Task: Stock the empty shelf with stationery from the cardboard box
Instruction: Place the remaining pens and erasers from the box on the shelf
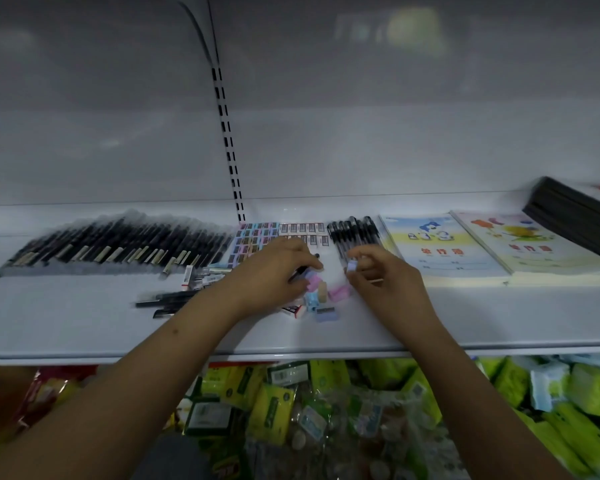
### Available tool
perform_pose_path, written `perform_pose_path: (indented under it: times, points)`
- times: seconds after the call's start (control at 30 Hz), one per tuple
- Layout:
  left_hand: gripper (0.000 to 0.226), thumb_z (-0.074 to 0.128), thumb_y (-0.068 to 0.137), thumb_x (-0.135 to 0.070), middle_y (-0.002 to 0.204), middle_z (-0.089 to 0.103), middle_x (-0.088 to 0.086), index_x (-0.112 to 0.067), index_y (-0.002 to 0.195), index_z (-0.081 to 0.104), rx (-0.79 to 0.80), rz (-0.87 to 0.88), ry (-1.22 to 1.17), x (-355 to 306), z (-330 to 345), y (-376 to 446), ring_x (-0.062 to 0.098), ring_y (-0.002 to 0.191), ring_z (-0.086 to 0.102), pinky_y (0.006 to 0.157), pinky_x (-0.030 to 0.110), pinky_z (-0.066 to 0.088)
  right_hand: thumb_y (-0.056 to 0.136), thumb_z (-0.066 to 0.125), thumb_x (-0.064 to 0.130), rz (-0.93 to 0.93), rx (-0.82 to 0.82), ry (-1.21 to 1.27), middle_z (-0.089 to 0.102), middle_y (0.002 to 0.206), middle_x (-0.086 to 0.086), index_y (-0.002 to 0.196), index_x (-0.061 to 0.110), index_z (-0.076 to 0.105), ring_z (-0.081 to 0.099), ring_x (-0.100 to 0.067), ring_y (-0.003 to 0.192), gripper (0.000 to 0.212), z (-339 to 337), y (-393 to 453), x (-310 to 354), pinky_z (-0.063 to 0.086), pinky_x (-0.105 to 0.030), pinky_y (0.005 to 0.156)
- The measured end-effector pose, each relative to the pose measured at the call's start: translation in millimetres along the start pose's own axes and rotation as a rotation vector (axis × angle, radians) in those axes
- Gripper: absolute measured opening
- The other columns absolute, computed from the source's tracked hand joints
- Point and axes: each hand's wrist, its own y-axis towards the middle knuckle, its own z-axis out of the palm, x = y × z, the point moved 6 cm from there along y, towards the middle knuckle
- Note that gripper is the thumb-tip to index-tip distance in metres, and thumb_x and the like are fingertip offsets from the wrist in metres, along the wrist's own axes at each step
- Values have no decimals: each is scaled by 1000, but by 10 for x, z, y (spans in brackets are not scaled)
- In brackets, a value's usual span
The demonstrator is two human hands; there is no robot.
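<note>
head view: right hand (383,278) pinching eraser (351,265)

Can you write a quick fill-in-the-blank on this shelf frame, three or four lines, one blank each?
1. The right hand pinches a small ____ eraser.
2. The loose erasers lie in a pile between the two ____.
3. The workbooks lie to the ____ of the clear black pens.
4. The shelf holds a long row of dark pens at its ____ end.

Missing words: lilac; hands; right; left
</note>
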Motion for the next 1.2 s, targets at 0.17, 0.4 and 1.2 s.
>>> perform_pose_path:
  times: [0.17,0.4,1.2]
  points:
    - [41,62,90,-11,122,58,-8,-23,130,63,146,5,57,35,-8,118,10,111,51,95,28,44,88,69,20,16,30,11,67,85,14,104,30,68,61,8,79,19,14,-9,-19,40,3,71]
    - [35,70,90,-31,110,57,-15,-33,125,64,199,17,19,8,-22,185,4,90,55,82,26,49,86,70,14,50,12,66,64,78,16,92,24,65,59,15,76,13,6,-9,-32,41,1,66]
    - [26,70,88,-36,92,59,-11,-29,110,59,25,-204,-137,182,-239,-25,4,76,57,65,20,44,81,64,31,-33,9,-416,57,87,6,85,22,56,51,-14,86,13,-14,-121,11,43,-30,70]
